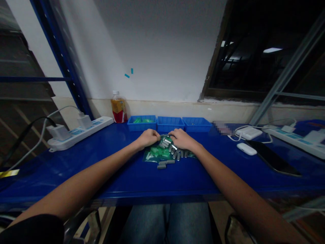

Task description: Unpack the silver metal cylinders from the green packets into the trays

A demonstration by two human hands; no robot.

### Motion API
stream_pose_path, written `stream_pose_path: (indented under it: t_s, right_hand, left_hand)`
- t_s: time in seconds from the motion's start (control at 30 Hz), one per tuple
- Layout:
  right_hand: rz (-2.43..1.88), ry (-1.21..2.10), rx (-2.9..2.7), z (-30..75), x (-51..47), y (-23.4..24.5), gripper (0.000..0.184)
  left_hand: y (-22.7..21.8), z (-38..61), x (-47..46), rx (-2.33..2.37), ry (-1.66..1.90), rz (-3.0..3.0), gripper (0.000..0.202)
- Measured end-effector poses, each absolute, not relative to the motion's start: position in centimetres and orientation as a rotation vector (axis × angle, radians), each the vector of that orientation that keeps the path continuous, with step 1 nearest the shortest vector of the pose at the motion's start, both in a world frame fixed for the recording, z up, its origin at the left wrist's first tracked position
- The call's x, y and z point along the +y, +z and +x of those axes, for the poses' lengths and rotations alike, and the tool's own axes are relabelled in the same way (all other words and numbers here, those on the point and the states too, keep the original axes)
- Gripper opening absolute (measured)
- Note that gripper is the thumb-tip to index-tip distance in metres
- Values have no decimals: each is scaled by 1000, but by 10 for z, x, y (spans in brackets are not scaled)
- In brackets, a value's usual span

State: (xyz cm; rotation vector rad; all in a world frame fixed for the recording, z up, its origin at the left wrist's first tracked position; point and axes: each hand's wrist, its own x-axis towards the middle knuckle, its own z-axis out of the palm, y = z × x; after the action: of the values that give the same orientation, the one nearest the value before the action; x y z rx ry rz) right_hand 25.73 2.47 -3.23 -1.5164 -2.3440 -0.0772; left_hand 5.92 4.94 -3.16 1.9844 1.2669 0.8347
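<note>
A heap of small green plastic parts [157, 152] and small grey metal pieces [175, 154] lies in the middle of the blue table [122, 169]. My left hand [148, 138] rests curled at the heap's left top edge, fingertips pinched on the pieces. My right hand [181, 139] is curled over the heap's right top edge, fingers bent down among the grey pieces. What each hand pinches is too small to name. Two grey pieces [165, 164] lie loose in front of the heap.
Three blue bins [169, 123] stand in a row behind the heap; the left bin [141, 122] holds green parts. A drink bottle [118, 107] and a white power strip [78, 132] stand at the left. A phone [274, 158], white case [246, 148] and second strip [297, 139] lie at the right.
</note>
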Motion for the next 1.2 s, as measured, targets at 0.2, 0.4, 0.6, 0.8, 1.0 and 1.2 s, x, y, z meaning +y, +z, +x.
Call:
stream_pose_path:
  t_s: [0.2, 0.4, 0.6, 0.8, 1.0, 1.2]
  right_hand:
    - [-1501, -79, -2369, 257, 24, -34, 30]
    - [-1476, -88, -2302, 253, 20, -27, 26]
    - [-1373, 498, -1904, 242, 15, -15, 45]
    - [-1003, 1125, -1210, 234, 13, -7, 37]
    - [-925, 842, -1198, 237, 17, -10, 43]
    - [-914, 253, -1679, 234, 7, -10, 7]
  left_hand:
    - [-12, 49, 49, 1291, 951, 1817, 11]
    - [6, 46, 44, 1252, 1143, 1806, 9]
    - [8, 52, 31, 1154, 1273, 1963, 9]
    - [6, 58, 16, 840, 1336, 2314, 9]
    - [7, 58, 17, 815, 1128, 2425, 19]
    - [1, 61, 26, 1014, 967, 1760, 58]
